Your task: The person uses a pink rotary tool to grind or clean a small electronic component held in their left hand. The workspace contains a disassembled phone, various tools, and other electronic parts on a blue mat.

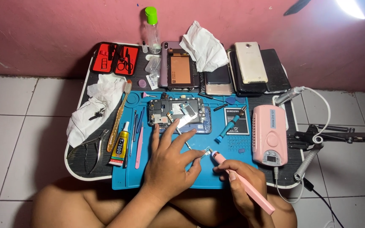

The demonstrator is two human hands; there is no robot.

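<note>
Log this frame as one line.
left hand: pinching small part | right hand: holding pink tool, tip at part | surface: blue mat

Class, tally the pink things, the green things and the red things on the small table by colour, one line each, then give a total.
Pink: 3 – control box, pen tool in the right hand, tweezers
Green: 1 – bottle cap
Red: 1 – open tool case
Total: 5
</note>
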